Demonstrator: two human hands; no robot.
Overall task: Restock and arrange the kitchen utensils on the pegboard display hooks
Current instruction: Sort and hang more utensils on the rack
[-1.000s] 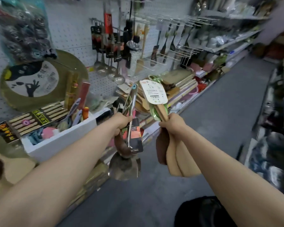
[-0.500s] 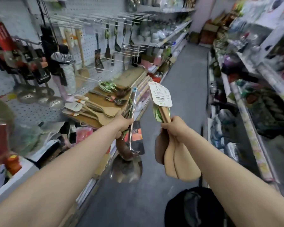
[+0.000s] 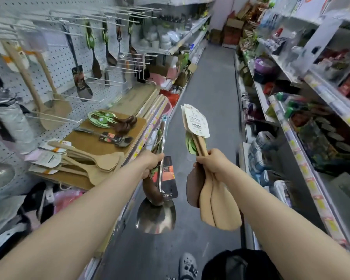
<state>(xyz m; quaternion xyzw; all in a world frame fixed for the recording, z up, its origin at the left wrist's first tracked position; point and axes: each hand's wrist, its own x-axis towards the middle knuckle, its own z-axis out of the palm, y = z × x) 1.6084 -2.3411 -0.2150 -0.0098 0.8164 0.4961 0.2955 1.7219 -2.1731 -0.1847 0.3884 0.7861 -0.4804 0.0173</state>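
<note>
Wooden spatulas [image 3: 220,209] with paper tags hang blade-down in the right hand [image 3: 214,164], whose fingers are curled round the handles, above the aisle floor [image 3: 210,93]. The left hand [image 3: 150,162] grips a steel turner [image 3: 156,217] and a dark spoon [image 3: 152,193] likewise. The pegboard [image 3: 63,63] with its hooks [image 3: 101,83] stands far left.

Illumination was bright, even and diffuse, of a cool white cast; shadows were soft and faint. Mild glare sat on the blade of the steel turner [image 3: 156,217]; the wooden spatulas [image 3: 220,207] at centre were sharpest. Motion blur smeared the pegboard [image 3: 57,62] and its hooks at upper left, and the right shelves [image 3: 315,85]; wide-angle distortion bowed the edges and stretched the forearms [image 3: 69,229]; the far aisle end was soft.
</note>
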